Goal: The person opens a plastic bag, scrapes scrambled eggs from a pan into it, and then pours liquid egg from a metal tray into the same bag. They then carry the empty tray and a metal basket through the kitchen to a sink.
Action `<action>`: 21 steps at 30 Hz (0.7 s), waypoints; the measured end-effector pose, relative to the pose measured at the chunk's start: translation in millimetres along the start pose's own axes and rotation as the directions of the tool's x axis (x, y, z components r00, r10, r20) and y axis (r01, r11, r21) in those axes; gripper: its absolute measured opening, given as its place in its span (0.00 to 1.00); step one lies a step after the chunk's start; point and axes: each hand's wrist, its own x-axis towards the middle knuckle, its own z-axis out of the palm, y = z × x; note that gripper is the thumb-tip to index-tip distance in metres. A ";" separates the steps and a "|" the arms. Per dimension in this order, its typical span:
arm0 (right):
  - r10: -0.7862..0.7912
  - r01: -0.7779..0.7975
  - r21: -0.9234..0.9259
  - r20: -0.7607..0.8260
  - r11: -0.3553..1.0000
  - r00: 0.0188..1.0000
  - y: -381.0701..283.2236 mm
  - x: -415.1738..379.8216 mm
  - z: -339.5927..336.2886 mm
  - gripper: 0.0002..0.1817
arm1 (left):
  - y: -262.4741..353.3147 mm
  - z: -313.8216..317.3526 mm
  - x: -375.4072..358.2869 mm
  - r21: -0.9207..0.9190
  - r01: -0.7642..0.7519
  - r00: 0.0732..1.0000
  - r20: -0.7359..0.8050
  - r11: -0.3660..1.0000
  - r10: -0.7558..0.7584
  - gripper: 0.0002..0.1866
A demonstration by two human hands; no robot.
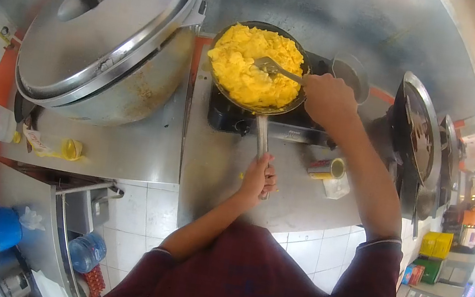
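A dark frying pan (246,109) full of yellow scrambled egg (252,57) sits on a black portable stove (298,134). My left hand (260,178) is wrapped round the pan's metal handle (262,135), below the pan. At the pan's right edge, my right hand (327,99) grips the handle end of a spatula (286,73), whose head lies in the egg. A small can (327,169) lies on its side on the steel counter, below the stove and left of my right forearm.
On the left stands a very large lidded pot (114,23). A yellow-capped container (69,149) lies on the counter below it. A round dish (350,78) is behind my right hand. Large woks (418,124) stand at the right. A blue bucket (0,229) is at the lower left.
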 end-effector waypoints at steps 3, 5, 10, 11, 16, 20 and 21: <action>0.017 -0.018 0.060 0.009 0.998 1.000 -9.2 -24.1 -11.3 0.10 | -5.5 -2.3 2.8 -0.018 -0.006 1.000 0.029 1.000 0.006 0.18; 0.030 -0.033 0.079 0.042 0.996 0.999 -24.0 -38.6 -12.4 0.12 | -5.1 2.0 0.9 -0.003 -0.006 1.000 0.010 1.000 0.007 0.18; 0.033 -0.034 0.050 0.028 0.998 0.999 -54.7 -60.7 34.3 0.12 | -5.1 0.7 -0.3 -0.042 -0.003 0.999 0.033 0.999 0.005 0.16; 0.072 -0.075 0.064 0.048 0.995 0.996 -50.0 -64.1 27.8 0.13 | -5.6 0.5 2.0 -0.060 -0.013 0.998 0.053 0.998 0.017 0.15; 0.306 -0.310 0.003 0.154 0.951 0.939 4.3 -64.0 -22.7 0.13 | 1.0 2.7 14.0 0.018 -0.086 0.993 -0.081 0.996 0.087 0.13; 0.305 -0.298 -0.079 0.099 0.951 0.947 44.4 -11.8 -4.7 0.13 | -2.4 6.3 11.4 0.093 -0.132 0.989 -0.055 0.987 0.138 0.15; 0.319 -0.314 -0.057 0.108 0.948 0.942 48.2 0.8 3.0 0.13 | -2.6 8.4 11.6 0.106 -0.133 0.988 -0.070 0.985 0.141 0.13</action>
